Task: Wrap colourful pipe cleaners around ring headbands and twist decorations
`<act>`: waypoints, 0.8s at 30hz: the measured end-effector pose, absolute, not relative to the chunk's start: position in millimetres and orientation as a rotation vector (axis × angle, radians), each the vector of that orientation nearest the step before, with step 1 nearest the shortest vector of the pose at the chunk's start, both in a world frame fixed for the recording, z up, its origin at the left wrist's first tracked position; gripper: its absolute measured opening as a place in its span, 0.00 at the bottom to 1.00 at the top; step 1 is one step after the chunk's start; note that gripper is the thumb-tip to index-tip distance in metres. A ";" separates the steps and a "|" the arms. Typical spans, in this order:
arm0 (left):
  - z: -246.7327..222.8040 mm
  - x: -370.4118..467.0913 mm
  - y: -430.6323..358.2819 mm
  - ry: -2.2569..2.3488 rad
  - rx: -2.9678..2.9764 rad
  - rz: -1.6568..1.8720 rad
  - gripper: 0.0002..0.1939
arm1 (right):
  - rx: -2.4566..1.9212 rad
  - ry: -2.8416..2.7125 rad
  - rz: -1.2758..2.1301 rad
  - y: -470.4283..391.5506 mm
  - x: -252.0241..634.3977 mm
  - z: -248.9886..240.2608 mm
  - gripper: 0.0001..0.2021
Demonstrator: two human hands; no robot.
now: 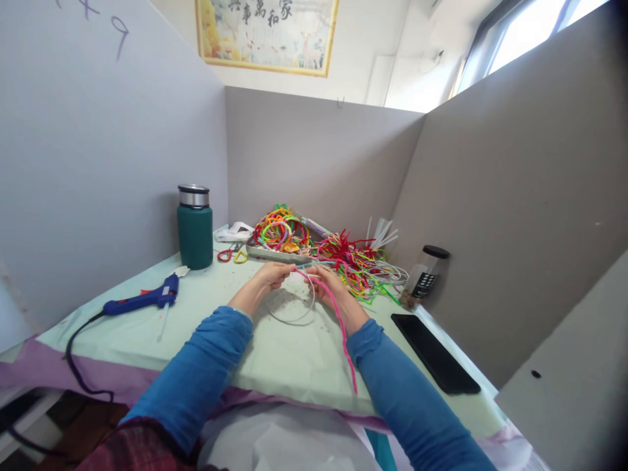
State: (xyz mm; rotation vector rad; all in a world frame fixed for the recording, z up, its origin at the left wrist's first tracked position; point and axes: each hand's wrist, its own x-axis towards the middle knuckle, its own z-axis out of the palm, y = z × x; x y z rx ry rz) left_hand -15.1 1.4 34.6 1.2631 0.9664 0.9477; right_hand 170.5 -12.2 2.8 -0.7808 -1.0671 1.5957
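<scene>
Above the middle of the table, my left hand [272,276] pinches one end of a bright pink pipe cleaner [338,315] where it meets a thin grey wire ring [293,323]. My right hand [330,288] is closed on the ring and the pipe cleaner close by, its fingertips partly hidden. From there the pink length runs over the right hand and wrist, its free end dangling toward the table's front edge. The ring hangs below both hands, its lower curve over the pale cloth.
Behind my hands, a metal tray [275,254] holds colourful pipe-cleaner rings, with a heap of loose pipe cleaners [350,258] beside it. Left are a green bottle [195,235] and a corded blue glue gun [147,297]; right, a jar [424,278] and a black phone [434,353]. Grey partitions enclose the table.
</scene>
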 end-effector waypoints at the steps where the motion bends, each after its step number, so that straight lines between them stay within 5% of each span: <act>1: 34.1 -15.4 2.2 0.953 1.266 0.939 0.16 | -0.736 -1.030 1.616 -13.1 171.7 4.2 0.06; 24: 30.5 -15.6 1.5 0.909 1.326 0.803 0.19 | -0.638 -1.080 1.381 -19.6 156.3 0.3 0.12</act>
